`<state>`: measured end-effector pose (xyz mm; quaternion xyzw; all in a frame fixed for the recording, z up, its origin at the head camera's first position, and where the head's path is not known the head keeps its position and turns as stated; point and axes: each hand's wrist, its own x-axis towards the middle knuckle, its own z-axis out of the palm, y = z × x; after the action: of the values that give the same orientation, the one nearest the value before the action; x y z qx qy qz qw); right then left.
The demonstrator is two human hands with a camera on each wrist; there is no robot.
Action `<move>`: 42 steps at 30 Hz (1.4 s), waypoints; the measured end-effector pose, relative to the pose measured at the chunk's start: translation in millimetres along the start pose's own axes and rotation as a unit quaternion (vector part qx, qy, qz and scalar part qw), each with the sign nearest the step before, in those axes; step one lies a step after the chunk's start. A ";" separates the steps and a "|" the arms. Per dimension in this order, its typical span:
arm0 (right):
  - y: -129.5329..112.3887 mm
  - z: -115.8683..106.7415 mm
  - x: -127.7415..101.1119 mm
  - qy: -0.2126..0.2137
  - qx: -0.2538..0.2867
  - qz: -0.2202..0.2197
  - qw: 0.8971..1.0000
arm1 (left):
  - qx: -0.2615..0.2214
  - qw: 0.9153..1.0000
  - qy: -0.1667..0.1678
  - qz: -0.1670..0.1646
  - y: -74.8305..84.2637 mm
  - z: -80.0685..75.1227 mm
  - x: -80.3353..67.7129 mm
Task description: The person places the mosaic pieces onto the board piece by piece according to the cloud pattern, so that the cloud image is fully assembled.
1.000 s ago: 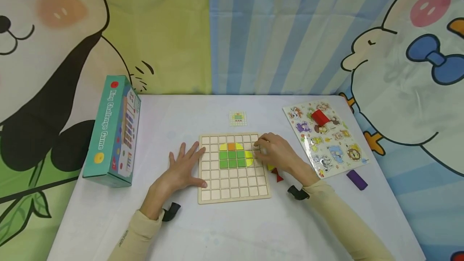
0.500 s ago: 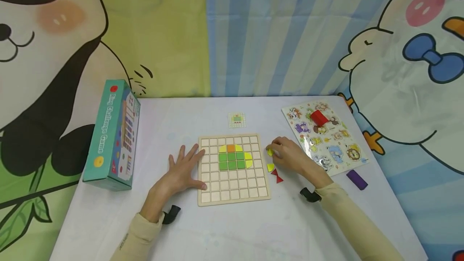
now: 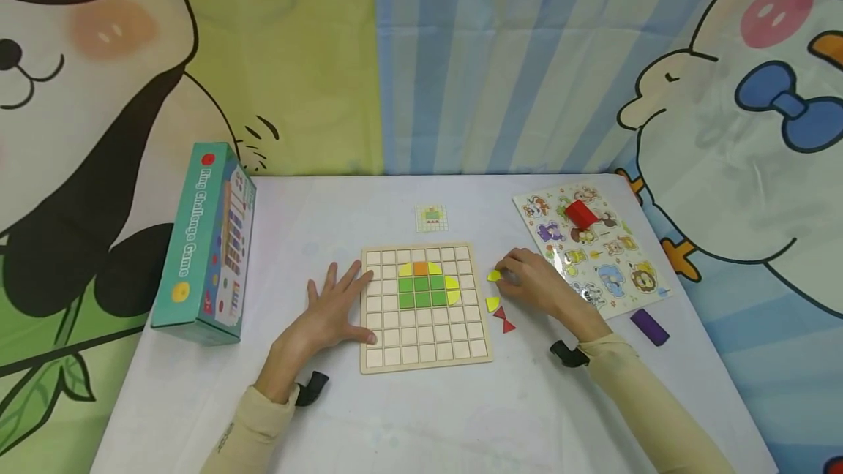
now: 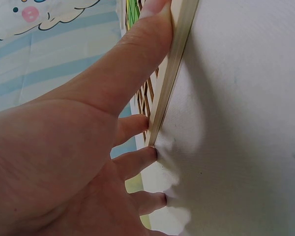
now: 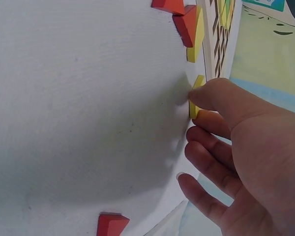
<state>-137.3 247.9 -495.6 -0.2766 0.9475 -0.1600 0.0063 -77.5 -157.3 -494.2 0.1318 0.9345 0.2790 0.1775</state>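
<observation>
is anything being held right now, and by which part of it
Yes: the right hand seems to pinch a loose yellow piece by its near edge; the left hand just rests on the wooden board.

"What stands at your left?"
"A teal box (image 3: 203,247), lettered 'Ring Challenge Game', upright on the white-clothed table (image 3: 408,423)."
"And at your right?"
"An angled board of cartoon animals (image 3: 596,254), a red block (image 3: 582,215) on its far half; a purple block (image 3: 650,328) just beside its near edge."
"Beyond the table?"
"You face a printed backdrop (image 3: 448,64), yellow-green left of centre, blue-striped right."
</observation>
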 end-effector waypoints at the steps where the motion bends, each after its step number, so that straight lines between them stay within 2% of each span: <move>1: 0.4 0.6 -0.1 0.005 -0.002 -0.004 1.000 | 0.000 1.000 0.001 0.000 0.3 -0.3 -0.1; 8: 2.7 2.3 1.3 0.026 -0.018 -0.030 0.999 | 0.002 1.000 0.003 0.003 1.2 -1.2 -0.5; 14: -4.5 -0.7 10.9 0.046 -0.009 -0.068 0.997 | 0.002 1.000 0.004 0.004 0.4 -0.8 -0.9; 31: -66.9 -0.1 65.4 0.035 0.006 -0.148 0.988 | 0.004 1.000 0.002 0.002 2.3 -1.8 -0.7; 42: -104.8 17.6 89.2 0.027 -0.012 -0.213 0.977 | 0.005 1.000 -0.004 -0.001 0.9 -1.6 -0.4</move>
<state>-156.4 112.4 -473.3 -0.4678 0.8685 -0.1541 -0.0566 -77.7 -157.5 -492.3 0.1328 0.9352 0.2740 0.1807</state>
